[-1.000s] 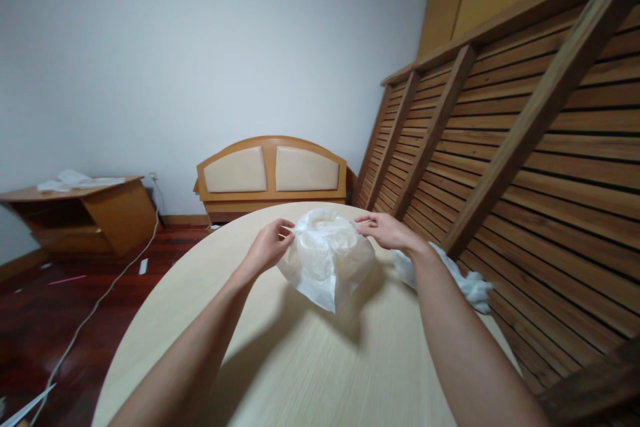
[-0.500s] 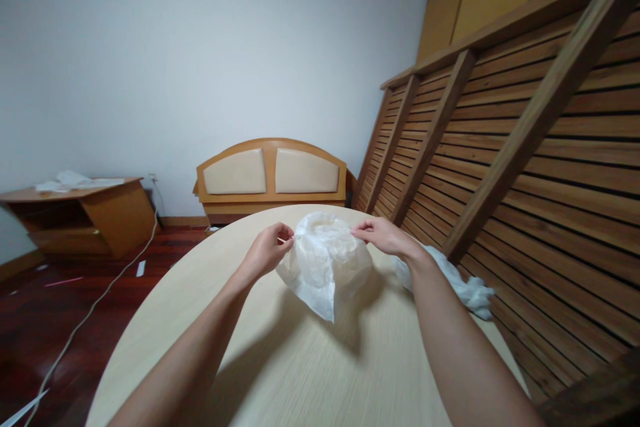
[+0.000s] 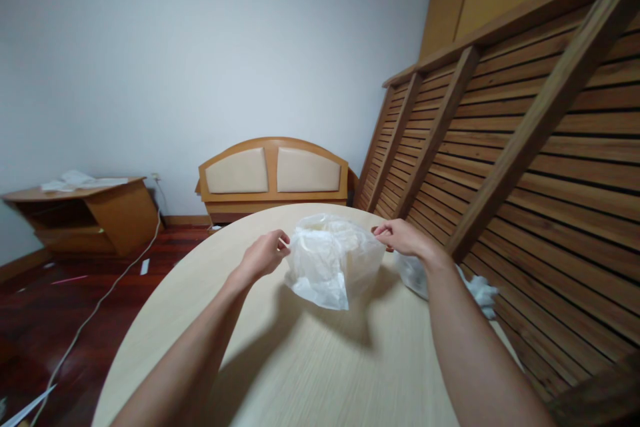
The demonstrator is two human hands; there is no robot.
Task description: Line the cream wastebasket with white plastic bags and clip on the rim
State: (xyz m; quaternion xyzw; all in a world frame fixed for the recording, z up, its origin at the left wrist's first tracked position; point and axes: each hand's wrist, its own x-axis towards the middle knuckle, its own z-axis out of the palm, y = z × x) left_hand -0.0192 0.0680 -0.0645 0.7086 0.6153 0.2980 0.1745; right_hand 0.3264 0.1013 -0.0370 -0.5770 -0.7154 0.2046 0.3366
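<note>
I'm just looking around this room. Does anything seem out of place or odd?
Yes. A slatted bed frame leans upright against the wall, a headboard sits on the floor, and a loose cable trails across the floor.

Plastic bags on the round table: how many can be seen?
2. One plastic bag is held up between the left hand and the right hand. A second crumpled bag lies behind the right forearm, partly hidden; more may be covered.

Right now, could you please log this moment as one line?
left hand: pinching plastic bag edge | right hand: pinching opposite edge | bag: stretched open over round table
</note>
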